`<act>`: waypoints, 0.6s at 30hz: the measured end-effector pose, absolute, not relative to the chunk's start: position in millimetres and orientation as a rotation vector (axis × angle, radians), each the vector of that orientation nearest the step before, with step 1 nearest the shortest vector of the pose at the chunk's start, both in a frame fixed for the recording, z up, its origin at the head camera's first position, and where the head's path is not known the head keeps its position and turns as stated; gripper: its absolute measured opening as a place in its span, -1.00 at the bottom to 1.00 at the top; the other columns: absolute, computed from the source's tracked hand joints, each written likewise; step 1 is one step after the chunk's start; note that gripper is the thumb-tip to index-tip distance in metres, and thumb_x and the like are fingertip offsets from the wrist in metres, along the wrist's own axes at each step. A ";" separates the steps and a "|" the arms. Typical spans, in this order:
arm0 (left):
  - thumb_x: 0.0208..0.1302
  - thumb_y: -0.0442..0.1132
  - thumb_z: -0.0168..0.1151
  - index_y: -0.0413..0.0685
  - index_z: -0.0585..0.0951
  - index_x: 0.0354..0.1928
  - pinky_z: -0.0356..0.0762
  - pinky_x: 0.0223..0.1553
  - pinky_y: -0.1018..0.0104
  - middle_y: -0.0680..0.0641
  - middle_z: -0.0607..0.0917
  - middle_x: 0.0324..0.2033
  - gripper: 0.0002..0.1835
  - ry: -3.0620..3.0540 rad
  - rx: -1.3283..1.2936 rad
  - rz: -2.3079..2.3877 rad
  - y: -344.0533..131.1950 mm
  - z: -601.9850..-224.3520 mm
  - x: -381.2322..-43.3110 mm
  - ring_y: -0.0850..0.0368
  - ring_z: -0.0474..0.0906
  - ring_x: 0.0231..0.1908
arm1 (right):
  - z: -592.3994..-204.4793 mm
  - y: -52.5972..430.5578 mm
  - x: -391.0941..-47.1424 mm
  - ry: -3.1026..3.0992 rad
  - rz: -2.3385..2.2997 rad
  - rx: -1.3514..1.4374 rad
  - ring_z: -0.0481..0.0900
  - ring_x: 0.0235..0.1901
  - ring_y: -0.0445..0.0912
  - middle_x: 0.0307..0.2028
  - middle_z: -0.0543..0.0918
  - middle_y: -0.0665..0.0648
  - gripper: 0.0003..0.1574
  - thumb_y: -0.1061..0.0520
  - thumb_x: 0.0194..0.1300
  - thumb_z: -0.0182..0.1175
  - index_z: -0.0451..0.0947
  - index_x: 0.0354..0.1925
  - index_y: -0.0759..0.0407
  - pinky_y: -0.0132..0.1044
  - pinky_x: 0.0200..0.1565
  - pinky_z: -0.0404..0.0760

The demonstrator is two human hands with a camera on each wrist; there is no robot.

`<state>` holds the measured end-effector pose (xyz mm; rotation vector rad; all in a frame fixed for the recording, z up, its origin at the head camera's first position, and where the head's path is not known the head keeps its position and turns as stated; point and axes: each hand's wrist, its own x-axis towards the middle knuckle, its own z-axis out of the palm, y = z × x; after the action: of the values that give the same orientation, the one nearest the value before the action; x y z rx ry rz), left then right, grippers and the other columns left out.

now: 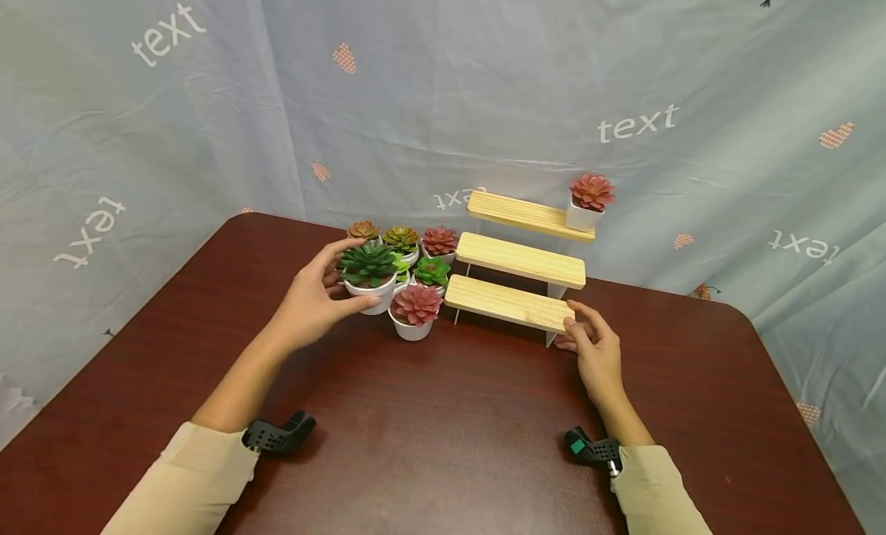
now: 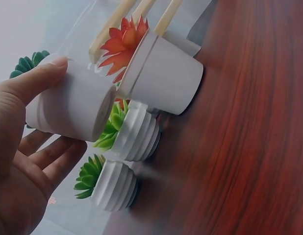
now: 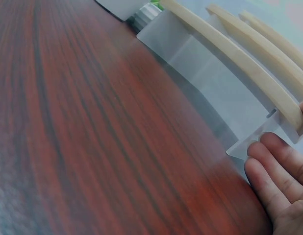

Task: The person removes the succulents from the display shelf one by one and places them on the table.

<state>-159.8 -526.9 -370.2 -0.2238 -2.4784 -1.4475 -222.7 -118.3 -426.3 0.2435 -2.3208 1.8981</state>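
Observation:
My left hand [image 1: 314,297] holds a dark green potted succulent [image 1: 369,264] by its white round pot, thumb on one side and fingers on the other. In the left wrist view the pot [image 2: 75,100] is tilted and lifted off the table. Close beside it stands a pink-red succulent [image 1: 418,304] in a white round pot. My right hand [image 1: 597,358] grips the right end of the lowest board on a three-tier wooden shelf stand [image 1: 508,303]. In the right wrist view its fingertips [image 3: 262,142] lie against the clear side support.
Several more potted succulents crowd left of the stand, among them a green one [image 1: 432,270], a red one [image 1: 439,241] and an orange one [image 1: 363,230]. A red succulent in a square white pot [image 1: 583,215] sits on the top board's right end. A printed curtain [image 1: 429,81] hangs behind the table [image 1: 429,427].

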 end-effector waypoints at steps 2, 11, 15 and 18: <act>0.14 -0.19 0.54 0.29 0.28 0.49 0.53 0.20 -0.25 -0.20 0.40 0.40 -0.09 -2.487 -0.224 -1.440 -528.5 -370.0 -159.7 -0.22 0.47 0.33 | -426.5 -118.1 -222.9 -2.322 1.902 0.238 0.74 -0.41 -0.16 -0.41 0.68 -0.02 -0.55 0.21 0.52 0.09 0.49 0.30 0.28 -0.32 -0.23 0.75; 0.12 -0.22 0.56 0.21 0.30 0.48 0.59 0.14 -0.14 -0.17 0.44 0.38 -0.09 -2.535 -0.249 -1.406 -530.9 -374.2 -159.7 -0.18 0.60 0.20 | -444.0 -112.8 -232.8 -2.303 1.904 0.247 0.73 -0.42 -0.23 -0.42 0.67 -0.13 -0.56 0.11 0.53 0.12 0.52 0.30 0.14 -0.38 -0.24 0.74; 0.08 -0.25 0.58 0.16 0.31 0.48 0.64 0.10 -0.06 -0.15 0.46 0.37 -0.07 -2.576 -0.254 -1.376 -530.0 -382.7 -160.3 -0.15 0.67 0.12 | -444.3 -112.9 -233.0 -2.286 1.906 0.275 0.73 -0.42 -0.23 -0.41 0.68 -0.10 -0.55 0.09 0.53 0.13 0.52 0.30 0.15 -0.37 -0.25 0.74; 0.08 -0.25 0.58 0.15 0.31 0.48 0.63 0.11 -0.08 -0.15 0.45 0.37 -0.07 -2.601 -0.246 -1.366 -529.4 -389.6 -159.5 -0.17 0.66 0.13 | -444.6 -112.9 -232.7 -2.280 1.911 0.280 0.73 -0.42 -0.23 -0.41 0.67 -0.08 -0.55 0.10 0.52 0.13 0.52 0.30 0.15 -0.37 -0.25 0.74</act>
<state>-159.5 -529.4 -389.6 -0.2465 -2.6014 -1.3656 -232.7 -112.9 -444.6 0.2799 -2.2799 1.9106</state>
